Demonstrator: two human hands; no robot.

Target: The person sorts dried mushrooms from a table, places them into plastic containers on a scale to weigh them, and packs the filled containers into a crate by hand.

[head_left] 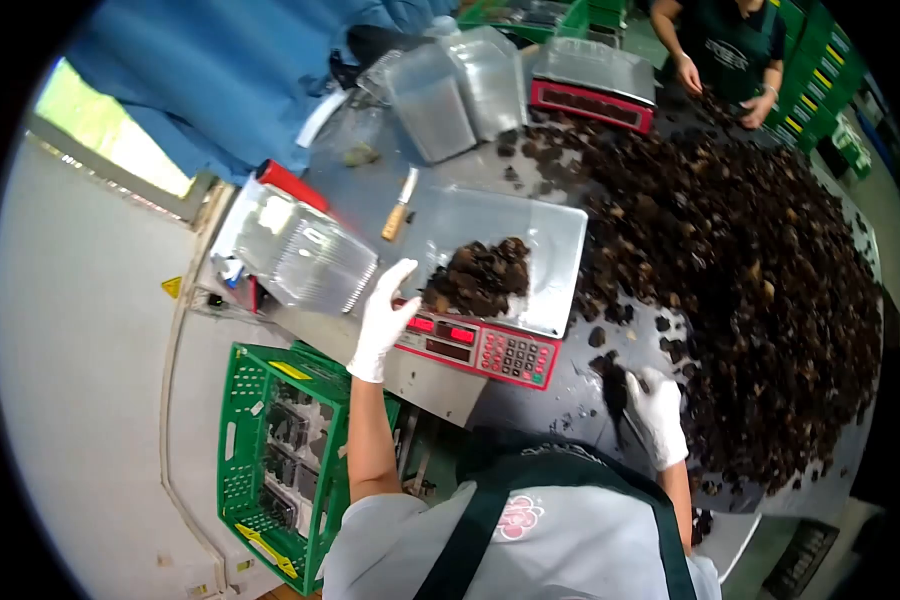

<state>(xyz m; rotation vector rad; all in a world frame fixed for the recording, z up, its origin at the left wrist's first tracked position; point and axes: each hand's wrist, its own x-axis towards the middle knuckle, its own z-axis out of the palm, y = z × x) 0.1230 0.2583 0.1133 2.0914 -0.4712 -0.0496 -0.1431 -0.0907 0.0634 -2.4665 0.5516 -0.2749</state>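
Note:
My left hand [382,325], in a white glove, is at the left end of a red digital scale [518,355], fingers stretched and nothing in them. A clump of dark brown black fungus [480,278] lies on the scale's clear tray [555,250]. My right hand [658,412], gloved too, is low over the table to the right of the scale. Its fingers are curled round a dark piece of black fungus [612,382], partly hidden by the glove. A large heap of black fungus [750,280] spreads just beyond that hand.
A knife [400,205] with a wooden handle lies behind the scale. Clear plastic boxes [305,250] are stacked at left, with tall clear containers [430,105] farther back. A green crate [235,450] holds packed boxes below. Across the table, a person works near a second scale [595,85].

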